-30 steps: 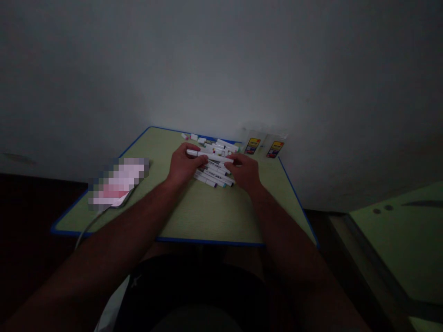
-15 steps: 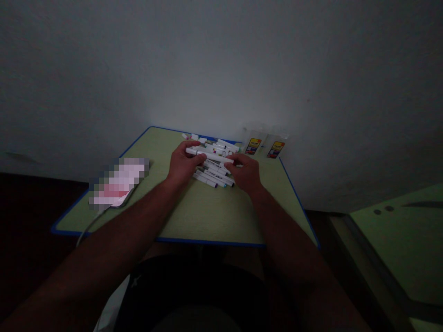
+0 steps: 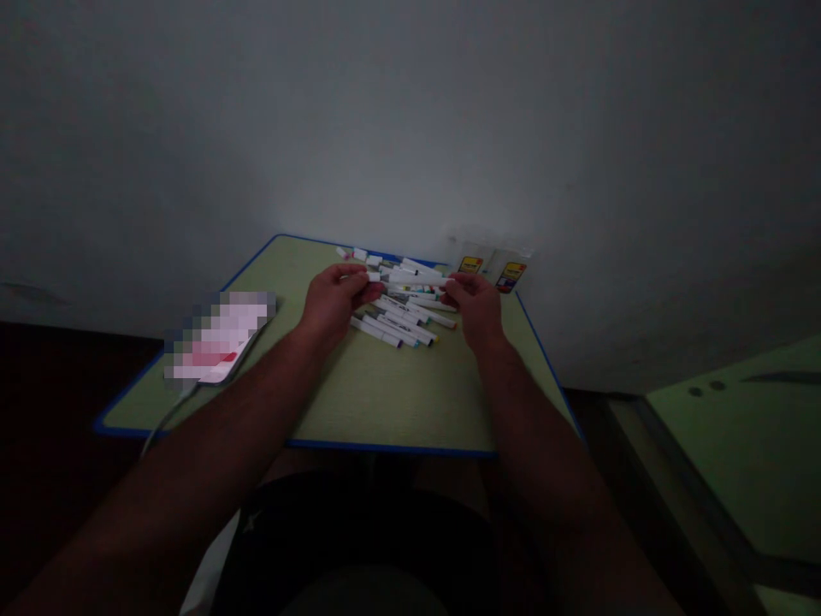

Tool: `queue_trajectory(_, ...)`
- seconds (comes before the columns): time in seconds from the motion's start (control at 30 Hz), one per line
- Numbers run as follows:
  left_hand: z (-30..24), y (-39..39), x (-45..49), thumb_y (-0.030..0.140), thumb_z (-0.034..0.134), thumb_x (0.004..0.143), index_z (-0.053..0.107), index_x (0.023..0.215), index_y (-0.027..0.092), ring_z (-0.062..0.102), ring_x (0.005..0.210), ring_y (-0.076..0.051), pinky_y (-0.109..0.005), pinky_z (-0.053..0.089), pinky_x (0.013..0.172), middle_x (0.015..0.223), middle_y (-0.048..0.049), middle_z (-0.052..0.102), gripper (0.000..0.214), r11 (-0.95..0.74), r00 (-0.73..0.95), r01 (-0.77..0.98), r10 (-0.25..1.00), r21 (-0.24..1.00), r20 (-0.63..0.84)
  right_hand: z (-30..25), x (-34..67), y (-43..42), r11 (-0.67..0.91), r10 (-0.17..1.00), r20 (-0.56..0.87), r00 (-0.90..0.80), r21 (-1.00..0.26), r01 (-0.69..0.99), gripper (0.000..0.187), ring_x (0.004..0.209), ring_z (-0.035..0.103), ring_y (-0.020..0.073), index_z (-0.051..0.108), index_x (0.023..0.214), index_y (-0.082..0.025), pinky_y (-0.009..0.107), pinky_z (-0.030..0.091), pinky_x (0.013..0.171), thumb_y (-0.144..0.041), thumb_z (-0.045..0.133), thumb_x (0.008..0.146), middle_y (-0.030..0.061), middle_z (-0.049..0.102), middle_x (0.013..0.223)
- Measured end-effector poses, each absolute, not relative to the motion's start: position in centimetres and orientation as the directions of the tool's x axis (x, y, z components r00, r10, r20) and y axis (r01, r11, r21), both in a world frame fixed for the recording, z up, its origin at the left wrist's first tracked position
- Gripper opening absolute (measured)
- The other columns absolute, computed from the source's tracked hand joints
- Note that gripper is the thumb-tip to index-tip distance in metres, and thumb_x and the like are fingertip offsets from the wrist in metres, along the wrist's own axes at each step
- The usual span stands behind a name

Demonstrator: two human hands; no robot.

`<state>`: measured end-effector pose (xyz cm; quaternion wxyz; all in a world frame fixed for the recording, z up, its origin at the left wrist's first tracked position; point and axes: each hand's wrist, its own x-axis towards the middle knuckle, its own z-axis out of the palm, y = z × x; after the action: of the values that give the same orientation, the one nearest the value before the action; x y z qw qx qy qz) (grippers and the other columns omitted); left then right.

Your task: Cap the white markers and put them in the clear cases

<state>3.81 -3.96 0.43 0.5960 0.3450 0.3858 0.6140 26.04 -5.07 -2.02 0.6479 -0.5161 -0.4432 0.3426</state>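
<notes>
A white marker [image 3: 410, 280] is held level between both hands, just above a heap of white markers [image 3: 401, 321] on the green table [image 3: 359, 393]. My left hand [image 3: 333, 301] pinches the marker's left end, fingers closed around it. My right hand [image 3: 475, 306] grips its right end, also closed. Loose white caps [image 3: 359, 254] lie at the table's far edge behind the heap.
A phone [image 3: 218, 335] with a cable lies at the table's left edge. Two small packets [image 3: 491, 272] lean against the wall at the far right corner. The table has a blue rim. Another green surface [image 3: 737, 445] stands to the right, beyond a gap.
Both hands have lifted off the heap and drawn apart, raising one marker between them. The right hand moved right and up; more of the heap shows now.
</notes>
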Motion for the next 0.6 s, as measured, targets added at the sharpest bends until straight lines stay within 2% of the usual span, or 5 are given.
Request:
queue_trajectory(0.13,0.55,-3.95,3.74,0.005,0.067,0.083,0.066,0.079,0.013,0.071,0.065,-0.013,-0.023,0.061,0.067,0.072,-0.0042,0.071,0.009,0.028,-0.030,-0.481,0.998,0.876,-0.048,-1.79,26.21,-5.09,0.214,0.914,0.177,0.364,-0.975,-0.064,0.019,0.065,0.070,0.0134,0.067,0.085,-0.020,0.030,0.063,0.069,-0.029,0.081,0.076,0.0011,0.073,0.076)
queue_trajectory(0.4,0.24,-3.84,3.51,0.005,0.070,0.081,0.072,0.079,0.010,0.065,0.058,-0.009,-0.019,0.057,0.061,0.075,-0.0040,0.072,0.005,0.003,-0.034,-0.468,0.999,0.884,-0.021,-1.66,26.12,-5.26,0.214,0.916,0.184,0.356,-0.976,-0.047,0.026,0.062,0.067,0.0118,0.068,0.086,-0.018,0.028,0.060,0.066,-0.034,0.083,0.072,0.0012,0.073,0.076)
queue_trajectory(0.6,0.25,-3.41,3.28,0.004,0.066,0.080,0.072,0.081,0.011,0.068,0.063,-0.012,-0.023,0.061,0.067,0.076,-0.0067,0.072,0.009,0.043,-0.010,-0.543,0.998,0.839,-0.058,-1.64,26.22,-5.33,0.238,0.914,0.205,0.349,-0.970,-0.052,0.026,0.057,0.063,0.0098,0.072,0.091,-0.018,0.027,0.058,0.062,-0.038,0.079,0.076,0.0010,0.073,0.076)
